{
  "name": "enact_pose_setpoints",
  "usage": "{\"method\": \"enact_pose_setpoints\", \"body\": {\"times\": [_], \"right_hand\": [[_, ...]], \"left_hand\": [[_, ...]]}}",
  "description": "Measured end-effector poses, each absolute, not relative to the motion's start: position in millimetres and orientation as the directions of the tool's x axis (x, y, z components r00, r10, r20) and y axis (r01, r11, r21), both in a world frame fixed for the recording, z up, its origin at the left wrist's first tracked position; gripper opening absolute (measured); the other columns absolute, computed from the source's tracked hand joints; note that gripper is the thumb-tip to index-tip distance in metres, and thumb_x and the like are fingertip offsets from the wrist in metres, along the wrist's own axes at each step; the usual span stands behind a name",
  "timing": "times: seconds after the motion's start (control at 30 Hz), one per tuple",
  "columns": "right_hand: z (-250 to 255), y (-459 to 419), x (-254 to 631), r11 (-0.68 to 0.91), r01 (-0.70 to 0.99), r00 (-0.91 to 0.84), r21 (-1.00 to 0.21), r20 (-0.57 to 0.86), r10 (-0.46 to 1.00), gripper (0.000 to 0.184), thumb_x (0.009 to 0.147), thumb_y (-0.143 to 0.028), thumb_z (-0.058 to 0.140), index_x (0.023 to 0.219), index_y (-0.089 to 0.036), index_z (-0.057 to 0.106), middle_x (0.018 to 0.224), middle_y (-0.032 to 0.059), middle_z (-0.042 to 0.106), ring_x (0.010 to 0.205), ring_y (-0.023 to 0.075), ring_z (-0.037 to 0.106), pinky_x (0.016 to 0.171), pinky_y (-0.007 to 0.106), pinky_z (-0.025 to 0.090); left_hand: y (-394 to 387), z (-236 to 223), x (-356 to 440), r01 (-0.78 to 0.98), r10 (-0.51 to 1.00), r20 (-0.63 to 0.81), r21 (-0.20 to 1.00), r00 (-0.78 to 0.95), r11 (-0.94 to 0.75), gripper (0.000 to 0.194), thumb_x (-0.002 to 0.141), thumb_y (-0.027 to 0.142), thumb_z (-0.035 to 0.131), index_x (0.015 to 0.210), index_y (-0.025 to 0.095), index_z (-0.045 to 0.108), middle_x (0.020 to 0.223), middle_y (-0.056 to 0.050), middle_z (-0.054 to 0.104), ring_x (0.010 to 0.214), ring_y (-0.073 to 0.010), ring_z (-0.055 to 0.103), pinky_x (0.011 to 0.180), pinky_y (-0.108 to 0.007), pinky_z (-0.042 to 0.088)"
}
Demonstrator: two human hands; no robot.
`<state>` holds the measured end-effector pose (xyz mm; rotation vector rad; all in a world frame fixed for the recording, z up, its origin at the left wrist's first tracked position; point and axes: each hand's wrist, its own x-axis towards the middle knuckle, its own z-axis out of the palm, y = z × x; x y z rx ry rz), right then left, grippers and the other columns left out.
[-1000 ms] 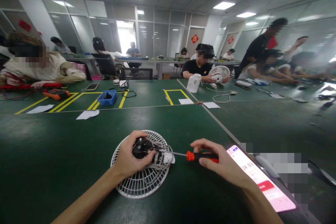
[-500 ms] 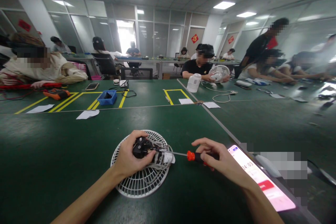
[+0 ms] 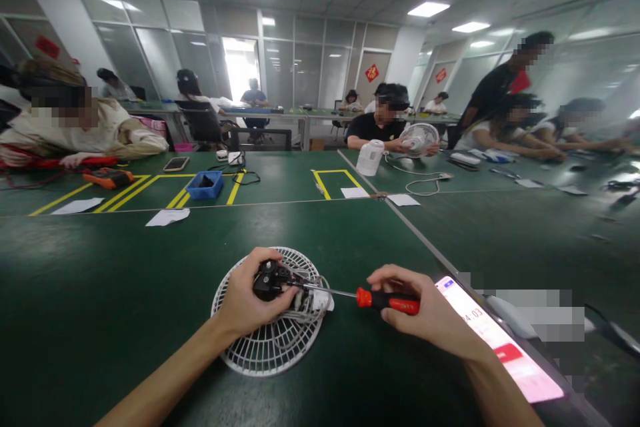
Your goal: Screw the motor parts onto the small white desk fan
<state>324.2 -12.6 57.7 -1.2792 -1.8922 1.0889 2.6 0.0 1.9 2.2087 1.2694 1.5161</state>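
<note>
A white round fan grille [image 3: 265, 353] lies on the green table in front of me, with a black fan motor assembly [image 3: 270, 280] and bundled pale wires [image 3: 303, 313] on top. My left hand [image 3: 245, 300] is closed around the black motor assembly, thumb on its near side. On the right, my right hand [image 3: 415, 303] has the red-and-black handle of a screwdriver [image 3: 387, 300] against its palm, thumb below and fingers loosely curled above. The screwdriver's shaft runs left into the motor assembly; where its tip meets the part is too small to make out.
A lit phone [image 3: 500, 340] lies right of my right hand. Farther off are a blue bin [image 3: 205, 185], an orange meter [image 3: 109, 178], paper slips [image 3: 169, 216] and a white fan housing [image 3: 370, 158]. Across the table a person [image 3: 377, 125] holds another fan [image 3: 420, 140].
My right hand's fingers have loosened and shifted on the screwdriver, and more of its red handle now shows. My left hand and the fan parts have stayed in place.
</note>
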Motion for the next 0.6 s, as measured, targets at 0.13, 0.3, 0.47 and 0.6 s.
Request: {"method": "enact_pose_setpoints", "body": {"times": [0.13,0.3,0.47,0.6], "right_hand": [[59.2,-11.9,323.1,0.166,0.405,-0.351,-0.899,0.015,0.936,0.038,0.068,-0.018,0.066,0.105,-0.021,0.070,0.097,0.0037,0.071,0.092,0.0229,0.069,0.085,0.037,0.054],[58.4,-7.3,324.2,0.132,0.332,-0.355,-0.934,0.006,0.935,0.037,0.068,-0.018,0.067,0.104,-0.020,0.072,0.092,0.0018,0.068,0.085,0.0195,0.066,0.082,0.034,0.053],[54.0,-5.5,326.0,0.124,0.337,-0.367,-0.933,-0.009,0.930,0.035,0.074,-0.020,0.066,0.108,-0.019,0.072,0.093,0.0032,0.069,0.085,0.0188,0.064,0.075,0.030,0.050],[53.3,-5.5,328.1,0.079,0.350,-0.350,-0.933,-0.052,0.935,0.032,0.079,-0.026,0.065,0.110,-0.019,0.071,0.092,0.0027,0.069,0.071,0.0154,0.062,0.062,0.027,0.048]], "left_hand": [[0.5,2.5,2.7,0.542,0.724,0.679,0.565,0.121,-0.622,0.046,0.075,0.029,0.081,0.114,0.023,0.057,0.101,-0.002,0.069,0.090,-0.0174,0.069,0.086,-0.033,0.058],[-0.8,4.5,2.6,0.538,0.724,0.676,0.564,0.134,-0.626,0.045,0.076,0.030,0.080,0.114,0.023,0.057,0.101,-0.002,0.069,0.090,-0.0175,0.070,0.085,-0.033,0.059],[-1.4,5.1,2.5,0.543,0.723,0.679,0.561,0.129,-0.625,0.044,0.077,0.031,0.080,0.114,0.023,0.057,0.101,-0.003,0.069,0.090,-0.0178,0.070,0.085,-0.033,0.059],[-0.7,4.6,2.4,0.552,0.723,0.679,0.556,0.128,-0.621,0.044,0.077,0.031,0.080,0.114,0.023,0.057,0.102,-0.002,0.069,0.091,-0.0176,0.069,0.085,-0.033,0.059]]}}
